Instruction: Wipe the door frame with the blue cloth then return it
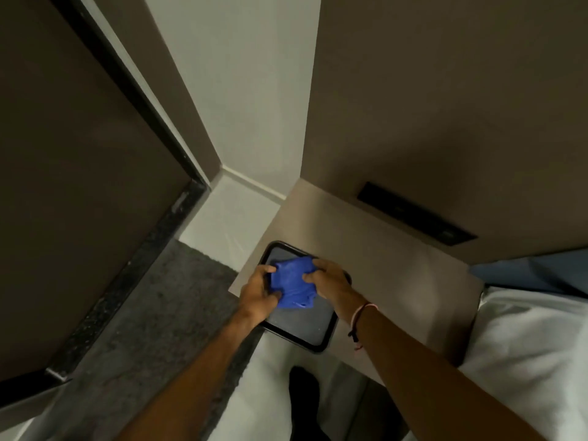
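The cloth (294, 283), blue and bunched, was held just over a dark tray (313, 329), gripped from both sides at once. The left hand (259, 288) was closed on its left edge, fingers curled into the fabric; the right hand (329, 281) was pinched on its right edge, with a cord band seen at the wrist. Whether the lower corner of the cloth touched the tray floor could not be told. The tray was set on the near corner of a beige bench (381, 249), partly overhanging the edge towards the person.

The door frame (133, 100), a dark strip along a brown door, was seen well apart from the cloth, up and to the left, with a pale wall and skirting between them. A dark threshold (121, 281) ran along the door's foot, beside a grey mat (159, 313). A bed with white linen lay at the right.

No wiping was under way, and no mark on the frame showed whether it had been cleaned. It was judged that the moment stood at one end of the task: either the cloth was being gathered for the wipe, or it was being put back after it. Which of the two could not be decided from this view alone. If the former, everything was left to do; if the latter, only the release remained.
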{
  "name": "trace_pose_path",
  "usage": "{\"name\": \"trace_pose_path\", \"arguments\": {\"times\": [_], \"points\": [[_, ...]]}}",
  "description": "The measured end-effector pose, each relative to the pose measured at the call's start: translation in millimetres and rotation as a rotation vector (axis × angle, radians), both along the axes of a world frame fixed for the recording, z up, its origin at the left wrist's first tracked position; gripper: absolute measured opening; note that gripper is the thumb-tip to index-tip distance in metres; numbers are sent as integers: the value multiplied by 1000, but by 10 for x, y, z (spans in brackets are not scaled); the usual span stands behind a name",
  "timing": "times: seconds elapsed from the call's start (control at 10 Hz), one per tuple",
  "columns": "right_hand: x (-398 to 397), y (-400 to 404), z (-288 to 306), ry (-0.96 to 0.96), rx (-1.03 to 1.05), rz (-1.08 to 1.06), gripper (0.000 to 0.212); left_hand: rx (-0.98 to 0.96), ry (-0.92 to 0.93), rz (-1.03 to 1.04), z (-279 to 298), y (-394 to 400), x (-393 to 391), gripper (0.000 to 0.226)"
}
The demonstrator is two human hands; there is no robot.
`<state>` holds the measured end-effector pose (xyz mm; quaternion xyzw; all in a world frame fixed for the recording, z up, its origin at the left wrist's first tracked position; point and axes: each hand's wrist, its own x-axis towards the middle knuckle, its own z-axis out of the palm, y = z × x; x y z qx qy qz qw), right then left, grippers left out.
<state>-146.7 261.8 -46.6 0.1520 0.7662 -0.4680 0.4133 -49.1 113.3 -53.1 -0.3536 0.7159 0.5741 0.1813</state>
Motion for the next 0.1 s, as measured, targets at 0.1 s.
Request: {"name": "trace_pose_path", "arguments": {"times": [0.1], "points": [[49, -40, -189, -89, 46, 159, 56, 105, -42, 23, -287, 45, 68, 57]]}}
